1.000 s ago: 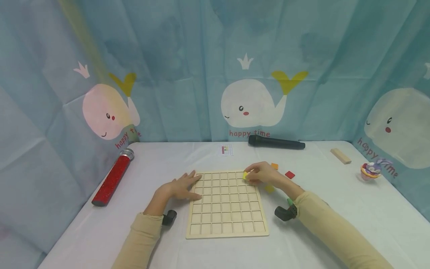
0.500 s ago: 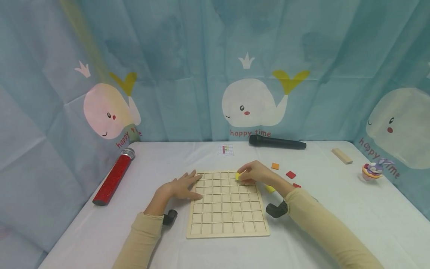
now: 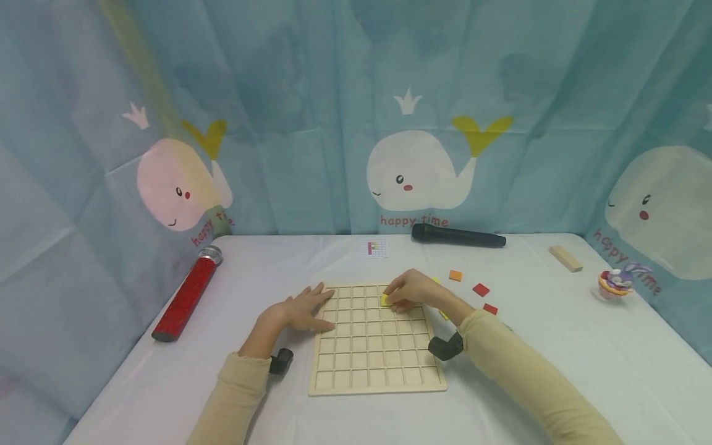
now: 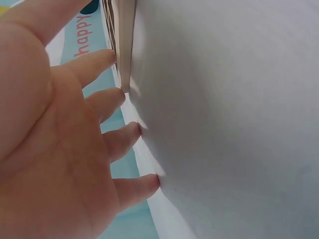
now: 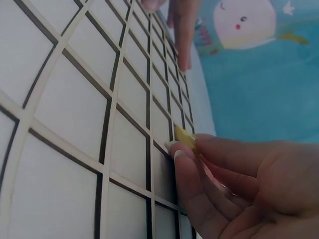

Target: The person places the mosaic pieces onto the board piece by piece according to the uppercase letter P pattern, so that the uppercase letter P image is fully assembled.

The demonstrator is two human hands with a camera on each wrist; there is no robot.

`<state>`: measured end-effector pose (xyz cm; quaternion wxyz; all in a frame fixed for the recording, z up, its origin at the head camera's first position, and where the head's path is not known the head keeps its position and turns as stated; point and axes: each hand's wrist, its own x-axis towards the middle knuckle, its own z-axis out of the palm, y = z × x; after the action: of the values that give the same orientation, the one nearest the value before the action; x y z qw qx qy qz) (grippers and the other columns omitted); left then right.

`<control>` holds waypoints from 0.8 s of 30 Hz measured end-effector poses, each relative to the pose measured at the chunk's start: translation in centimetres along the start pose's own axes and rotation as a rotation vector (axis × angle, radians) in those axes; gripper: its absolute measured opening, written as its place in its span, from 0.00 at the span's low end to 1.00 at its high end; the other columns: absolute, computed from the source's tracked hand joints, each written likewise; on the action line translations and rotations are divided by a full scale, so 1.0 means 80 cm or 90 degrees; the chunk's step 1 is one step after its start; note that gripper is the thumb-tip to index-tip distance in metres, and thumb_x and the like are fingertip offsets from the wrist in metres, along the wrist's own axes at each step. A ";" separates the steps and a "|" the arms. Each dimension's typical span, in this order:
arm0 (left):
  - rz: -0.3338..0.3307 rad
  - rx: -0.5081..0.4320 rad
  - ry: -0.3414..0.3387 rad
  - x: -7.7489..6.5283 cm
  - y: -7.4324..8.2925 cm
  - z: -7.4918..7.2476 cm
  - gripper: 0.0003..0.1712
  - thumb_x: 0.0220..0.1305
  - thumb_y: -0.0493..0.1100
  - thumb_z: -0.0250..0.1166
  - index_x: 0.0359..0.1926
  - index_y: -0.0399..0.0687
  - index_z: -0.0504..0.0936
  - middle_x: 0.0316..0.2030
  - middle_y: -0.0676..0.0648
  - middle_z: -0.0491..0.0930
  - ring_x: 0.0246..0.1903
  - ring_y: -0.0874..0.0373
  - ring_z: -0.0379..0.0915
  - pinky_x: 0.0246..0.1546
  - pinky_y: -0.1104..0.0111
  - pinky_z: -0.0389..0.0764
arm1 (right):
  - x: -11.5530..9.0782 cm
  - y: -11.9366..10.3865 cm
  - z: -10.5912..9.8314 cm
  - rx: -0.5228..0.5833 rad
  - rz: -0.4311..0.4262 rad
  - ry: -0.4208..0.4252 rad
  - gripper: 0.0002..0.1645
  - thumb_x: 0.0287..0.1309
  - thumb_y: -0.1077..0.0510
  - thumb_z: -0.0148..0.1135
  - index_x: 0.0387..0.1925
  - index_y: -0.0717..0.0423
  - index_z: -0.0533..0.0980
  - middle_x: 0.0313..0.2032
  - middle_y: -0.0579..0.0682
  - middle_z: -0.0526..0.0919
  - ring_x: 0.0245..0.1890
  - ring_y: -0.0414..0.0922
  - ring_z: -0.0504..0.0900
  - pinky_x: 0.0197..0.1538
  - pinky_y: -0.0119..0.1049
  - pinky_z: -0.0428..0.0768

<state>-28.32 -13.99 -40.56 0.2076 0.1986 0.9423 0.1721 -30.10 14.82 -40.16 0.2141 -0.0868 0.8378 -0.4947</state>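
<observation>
We see the right hand (image 3: 413, 290) pinching a yellow square (image 3: 384, 300) between thumb and fingers, above the far part of the wooden board (image 3: 358, 343); whether the square touches the grid, we cannot tell. The left hand (image 3: 300, 311) is released, with its fingers spread at the board's left edge. Between this edge and the red microphone (image 3: 186, 296), we have a wide strip of white tabletop (image 3: 239, 296). Beyond the right edge, an orange square (image 3: 455, 275) and two red squares (image 3: 481, 290) lie apart.
</observation>
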 end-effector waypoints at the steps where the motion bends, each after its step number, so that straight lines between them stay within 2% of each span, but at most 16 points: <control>1: -0.002 0.003 0.000 -0.001 0.001 0.000 0.50 0.59 0.62 0.64 0.74 0.49 0.52 0.74 0.40 0.41 0.71 0.39 0.33 0.64 0.38 0.38 | 0.001 -0.001 0.001 -0.004 0.001 0.003 0.12 0.55 0.66 0.67 0.42 0.68 0.81 0.24 0.55 0.84 0.24 0.43 0.84 0.33 0.35 0.83; 15: -0.016 0.013 -0.010 -0.003 0.014 -0.003 0.49 0.59 0.62 0.64 0.74 0.50 0.53 0.74 0.40 0.41 0.71 0.39 0.34 0.64 0.38 0.43 | -0.006 -0.007 0.002 -0.068 -0.002 0.055 0.08 0.56 0.68 0.64 0.39 0.67 0.82 0.29 0.52 0.84 0.28 0.43 0.83 0.35 0.34 0.83; 24: -0.018 0.002 -0.020 0.002 0.015 -0.005 0.49 0.59 0.60 0.65 0.74 0.50 0.53 0.74 0.40 0.40 0.71 0.41 0.33 0.65 0.40 0.44 | -0.007 -0.004 0.001 -0.143 -0.029 0.065 0.13 0.49 0.66 0.71 0.40 0.62 0.83 0.39 0.50 0.83 0.30 0.41 0.79 0.34 0.34 0.81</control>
<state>-28.25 -12.99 -39.75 0.2243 0.1880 0.9420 0.1641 -29.57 14.80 -39.72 0.1488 -0.1043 0.8955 -0.4062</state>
